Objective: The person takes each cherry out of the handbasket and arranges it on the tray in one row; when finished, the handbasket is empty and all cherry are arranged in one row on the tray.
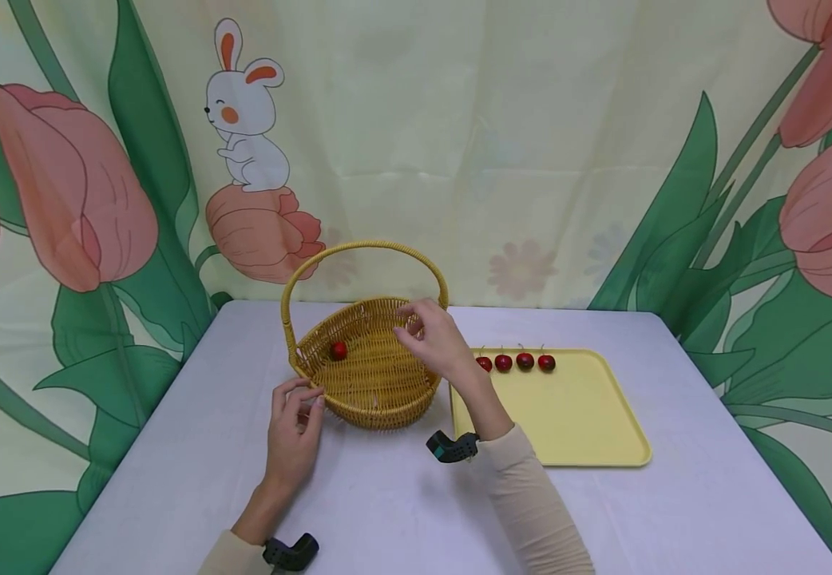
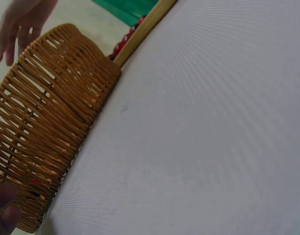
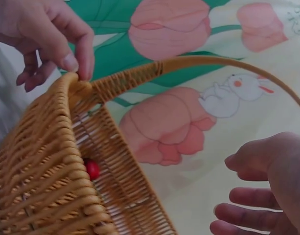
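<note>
A wicker basket [image 1: 373, 415] with a tall arched handle stands on the table, and a single red cherry [image 1: 338, 350] lies inside it toward the left. My left hand [image 1: 294, 431] pinches the basket's rim by the left foot of the handle, as the right wrist view shows between thumb and forefinger. Above the basket's right side hovers my right hand [image 1: 433, 339], its fingers loosely bent and nothing between them. In the right wrist view, that hand [image 3: 272, 188] is apart from the basket. Several dark red cherries [image 1: 524, 362] with stems form a row along the tray's far edge.
The pale yellow tray [image 1: 581, 423] lies right of the basket, partly behind my right forearm. A white cloth [image 1: 380, 511] covers the table. Behind it hangs a curtain [image 1: 531, 160] printed with tulips and a rabbit. Black bands [image 1: 452, 447] sit on both wrists.
</note>
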Tool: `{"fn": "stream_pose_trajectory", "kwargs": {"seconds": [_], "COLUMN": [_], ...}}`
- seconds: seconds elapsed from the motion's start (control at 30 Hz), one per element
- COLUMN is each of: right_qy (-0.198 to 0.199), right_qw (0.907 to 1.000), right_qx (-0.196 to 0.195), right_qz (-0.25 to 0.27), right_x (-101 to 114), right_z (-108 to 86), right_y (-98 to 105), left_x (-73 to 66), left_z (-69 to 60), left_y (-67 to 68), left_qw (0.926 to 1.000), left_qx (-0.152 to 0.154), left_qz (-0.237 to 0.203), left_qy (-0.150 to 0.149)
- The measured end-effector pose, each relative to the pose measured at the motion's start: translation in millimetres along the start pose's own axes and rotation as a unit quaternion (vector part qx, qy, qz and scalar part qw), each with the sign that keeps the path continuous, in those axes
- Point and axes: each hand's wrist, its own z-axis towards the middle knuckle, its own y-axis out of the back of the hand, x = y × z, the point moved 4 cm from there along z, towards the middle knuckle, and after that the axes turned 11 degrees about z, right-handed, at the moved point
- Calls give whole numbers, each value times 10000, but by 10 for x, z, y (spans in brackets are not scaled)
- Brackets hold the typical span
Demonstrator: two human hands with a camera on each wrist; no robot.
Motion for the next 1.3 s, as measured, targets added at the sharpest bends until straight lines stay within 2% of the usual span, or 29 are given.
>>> {"fn": "stream_pose_trajectory", "kwargs": {"seconds": [0.37,0.57,0.93,1.3], "right_qy": [-432,-495,-566,-683], "right_qw": [9971,9944,9921,9848], "right_qx": [617,916,1030,1452], "right_qz": [-104,-178,-441,-669], "right_x": [-105,-152,-161,-200], "right_z": [79,94,168,226], "right_y": [-404,-596,-827,-1012], "left_x": [34,48,46,29], "left_z": [3,-1,-1,9], "left_y": [-9,-17,-28,-14], "left_qw": [9999,9999,9999,9998], "left_qx": [-89,-53,-42,-64], "left_qz": [-25,-115,-153,-109], "left_qy": [-43,-2,-63,-119]}}
